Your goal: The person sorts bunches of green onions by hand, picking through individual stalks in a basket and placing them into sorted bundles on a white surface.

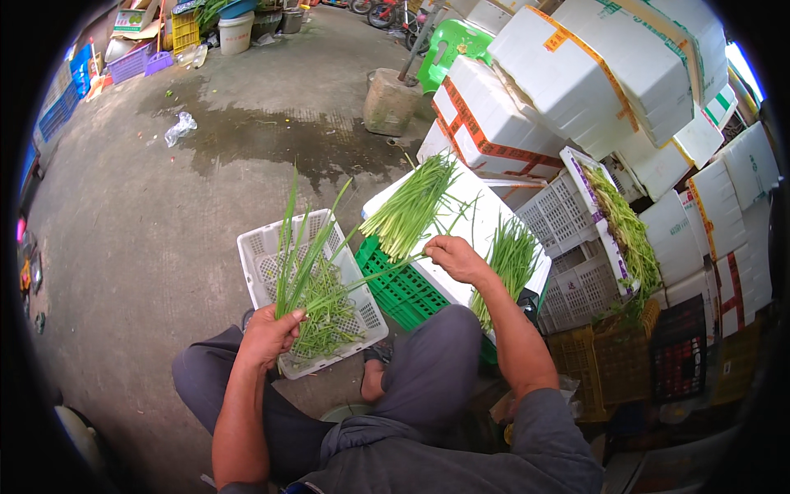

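My left hand [270, 336] grips a small bunch of Chinese chives [297, 265], its long leaves fanning up over a white plastic basket [248, 259]. Loose green trimmings [324, 321] lie inside that basket. The fingertips of my right hand [458, 259] pinch the end of a thin green strand [386, 272] that stretches across from the left bunch. Just beyond the right hand, a thick bundle of chives [410, 204] rests on a white foam board [453, 287]. Another bundle [513, 256] lies on its right side, partly behind my forearm. A green plastic crate [401, 296] supports the board.
White foam boxes [561, 68] are stacked at the right, beside a foam tray of wilted greens [623, 228] and white crates [561, 210]. A concrete block with a pole [390, 102] and a green plastic chair [453, 46] stand ahead. Crumpled plastic [180, 128] lies near wet floor.
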